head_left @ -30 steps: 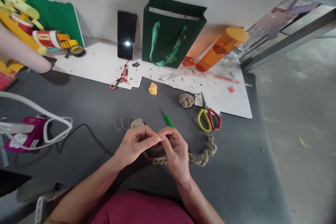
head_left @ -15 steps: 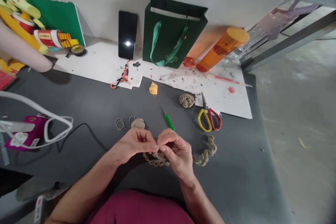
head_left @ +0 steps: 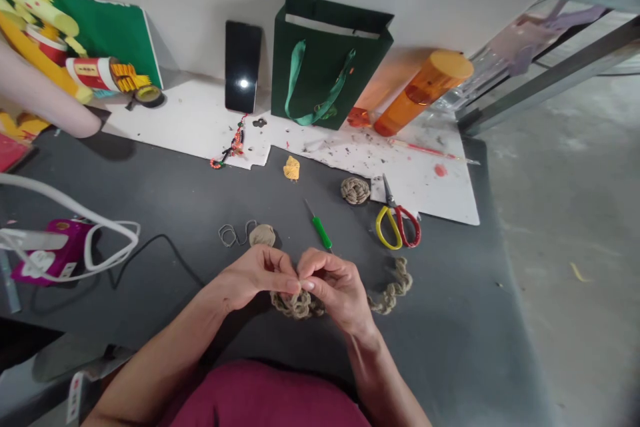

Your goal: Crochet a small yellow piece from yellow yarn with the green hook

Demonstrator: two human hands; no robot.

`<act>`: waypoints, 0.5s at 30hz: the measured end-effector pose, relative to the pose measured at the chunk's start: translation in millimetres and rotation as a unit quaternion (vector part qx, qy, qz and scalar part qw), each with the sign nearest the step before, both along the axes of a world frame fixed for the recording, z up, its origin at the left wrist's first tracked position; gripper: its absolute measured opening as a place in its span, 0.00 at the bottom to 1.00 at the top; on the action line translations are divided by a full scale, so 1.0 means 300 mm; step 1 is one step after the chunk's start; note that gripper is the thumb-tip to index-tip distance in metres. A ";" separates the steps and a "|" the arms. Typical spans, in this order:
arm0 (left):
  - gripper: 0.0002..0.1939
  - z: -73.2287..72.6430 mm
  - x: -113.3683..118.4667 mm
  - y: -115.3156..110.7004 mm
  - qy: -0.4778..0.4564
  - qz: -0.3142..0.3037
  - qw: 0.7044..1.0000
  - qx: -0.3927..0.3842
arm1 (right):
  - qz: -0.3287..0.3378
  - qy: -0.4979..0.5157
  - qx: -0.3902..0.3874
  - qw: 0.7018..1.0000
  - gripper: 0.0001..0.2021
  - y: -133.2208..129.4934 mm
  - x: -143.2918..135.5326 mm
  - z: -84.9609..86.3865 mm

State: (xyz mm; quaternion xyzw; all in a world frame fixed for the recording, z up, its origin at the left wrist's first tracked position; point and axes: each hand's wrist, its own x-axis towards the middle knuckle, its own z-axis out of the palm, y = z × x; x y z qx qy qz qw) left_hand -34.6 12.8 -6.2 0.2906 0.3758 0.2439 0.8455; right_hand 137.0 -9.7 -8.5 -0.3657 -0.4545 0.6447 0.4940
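Note:
My left hand (head_left: 267, 273) and my right hand (head_left: 334, 285) meet at the fingertips above the table, each in a thumb-and-finger pinch. Between them they hold a khaki crocheted strip (head_left: 299, 305); the exact bit pinched is mostly hidden by the fingers. Part of the strip bunches below my hands, and its curly tail (head_left: 393, 293) lies on the table beyond my right hand. A crochet hook (head_left: 321, 232) with a green handle rests just past my right fingers. A small flat ball of khaki yarn (head_left: 263, 235), with a loose thread, lies behind my left hand.
Scissors (head_left: 395, 223) with yellow and red handles and a coiled khaki crocheted piece (head_left: 355, 191) lie to the right. A small yellow piece (head_left: 291, 168) is farther back. Along the wall stand a phone (head_left: 243, 67), a green paper bag (head_left: 327, 73) and an orange cylinder (head_left: 420, 97).
My fingertips have shifted slightly, and more of the bunched crocheted strip shows below my left fingers. Both hands still pinch together at the same place. The other things lie unchanged.

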 end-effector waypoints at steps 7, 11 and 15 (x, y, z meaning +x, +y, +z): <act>0.21 -0.005 0.008 0.003 -0.007 0.027 1.000 0.003 | -0.049 -0.065 0.025 0.996 0.15 0.003 -0.005 0.013; 0.19 -0.002 0.009 0.004 -0.005 0.037 0.999 0.005 | -0.080 -0.070 0.023 0.994 0.14 0.001 -0.006 0.003; 0.18 -0.001 0.012 0.003 0.010 0.055 0.998 0.013 | -0.093 -0.059 0.016 0.994 0.11 -0.006 -0.009 -0.014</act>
